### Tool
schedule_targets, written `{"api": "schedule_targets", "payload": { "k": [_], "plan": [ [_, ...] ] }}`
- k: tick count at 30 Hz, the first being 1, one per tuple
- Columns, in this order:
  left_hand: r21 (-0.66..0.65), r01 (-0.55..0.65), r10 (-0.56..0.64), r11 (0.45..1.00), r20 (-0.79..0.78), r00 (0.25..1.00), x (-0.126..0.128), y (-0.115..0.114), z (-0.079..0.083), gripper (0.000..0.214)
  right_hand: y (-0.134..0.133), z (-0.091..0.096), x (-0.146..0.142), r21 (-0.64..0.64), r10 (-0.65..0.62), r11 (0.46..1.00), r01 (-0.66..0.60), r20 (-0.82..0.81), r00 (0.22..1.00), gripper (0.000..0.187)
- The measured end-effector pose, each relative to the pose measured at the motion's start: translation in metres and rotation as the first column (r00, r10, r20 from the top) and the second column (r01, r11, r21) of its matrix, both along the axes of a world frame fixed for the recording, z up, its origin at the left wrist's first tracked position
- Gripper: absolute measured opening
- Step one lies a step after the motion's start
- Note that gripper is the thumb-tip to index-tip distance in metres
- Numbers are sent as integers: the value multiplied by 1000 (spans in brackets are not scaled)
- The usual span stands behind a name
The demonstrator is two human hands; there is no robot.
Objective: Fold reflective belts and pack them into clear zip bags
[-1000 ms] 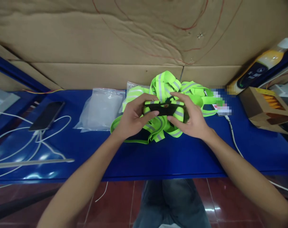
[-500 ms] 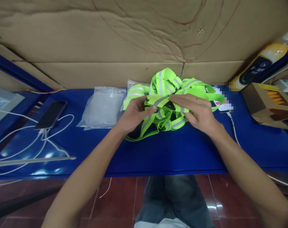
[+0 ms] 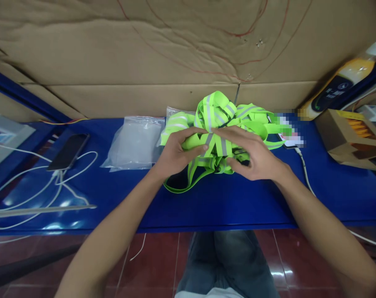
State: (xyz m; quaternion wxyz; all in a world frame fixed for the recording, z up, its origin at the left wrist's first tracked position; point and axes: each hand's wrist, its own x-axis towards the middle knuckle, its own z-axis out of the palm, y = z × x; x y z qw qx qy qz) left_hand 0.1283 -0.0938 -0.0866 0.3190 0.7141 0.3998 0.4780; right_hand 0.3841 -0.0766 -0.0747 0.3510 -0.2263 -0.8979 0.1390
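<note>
Bright green reflective straps [image 3: 210,109] with silver stripes lie in a tangled heap at the middle of the blue shelf. At the front of the heap my left hand [image 3: 174,157] pinches a folded section of reflective strap [image 3: 223,145] between thumb and fingers. My right hand [image 3: 259,155] is on the same strap from the right, index finger stretched along its top edge and thumb lower and apart; its other fingers are partly hidden. A loose strap loop hangs below my left hand. Clear plastic zip bags [image 3: 135,142] lie left of the heap.
A black phone [image 3: 68,152] with white cables lies at left on the blue shelf [image 3: 219,207]. Another device [image 3: 290,142], partly blurred, is plugged in right of the heap. A cardboard box [image 3: 340,136] and a juice bottle [image 3: 340,85] stand at far right. Cardboard [image 3: 113,49] covers the back.
My right thumb has come away from the fingers and moved lower. The strap section between my hands has been folded over and now hangs nearer the front. The view has shifted slightly.
</note>
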Motion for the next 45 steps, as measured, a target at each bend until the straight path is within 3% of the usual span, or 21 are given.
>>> {"api": "schedule_targets", "payload": {
  "k": [4,8,11,14,18,21,24,28,30,33,36,38,40,42,45],
  "plan": [
    [112,-7,12,994,-41,999,4,-4,3,30,5,1,1,-22,-95,995,94,-62,994,43],
    [44,-26,25,999,15,1000,8,-5,3,46,7,-2,0,-5,-100,995,101,-159,982,23],
    [-56,1,0,998,15,1000,7,-3,4,47,7,-6,-1,57,-30,997,47,-255,967,27],
    [-132,103,-100,986,29,995,5,-4,5,54,6,-9,-3,111,41,994,-7,-309,950,37],
    [-238,248,-190,939,244,951,6,-8,2,66,3,-9,-5,202,24,978,45,-327,945,39],
    [-337,273,-134,901,383,914,8,-10,-3,52,4,-8,-4,279,-10,955,96,-297,955,39],
    [-374,201,-52,905,373,927,10,-9,-3,42,6,-9,-2,300,-19,950,90,-233,972,45],
    [-255,77,-12,964,250,968,4,-3,4,56,2,-5,-1,200,-10,979,41,-151,988,51],
    [-105,-1,13,994,110,994,1,-3,8,59,-2,-1,-2,108,-38,993,57,-167,985,54],
    [92,-20,25,996,-50,998,2,-8,11,50,-2,5,1,-7,-121,993,121,-154,981,61],
    [204,3,21,979,-118,993,8,-15,10,36,2,8,7,-35,-112,993,111,-33,993,48],
    [266,-24,53,964,-100,994,11,-17,10,38,4,10,10,-15,-90,996,90,-21,996,34],
    [267,-65,69,962,-8,998,11,-15,10,60,4,11,11,16,-60,998,61,-76,995,29],
    [197,-30,15,980,76,997,8,-11,11,81,2,12,9,63,-18,998,28,-153,988,30],
    [111,93,-104,989,96,990,4,-6,8,73,-1,10,4,161,-33,984,73,-241,970,32]
  ]
}}
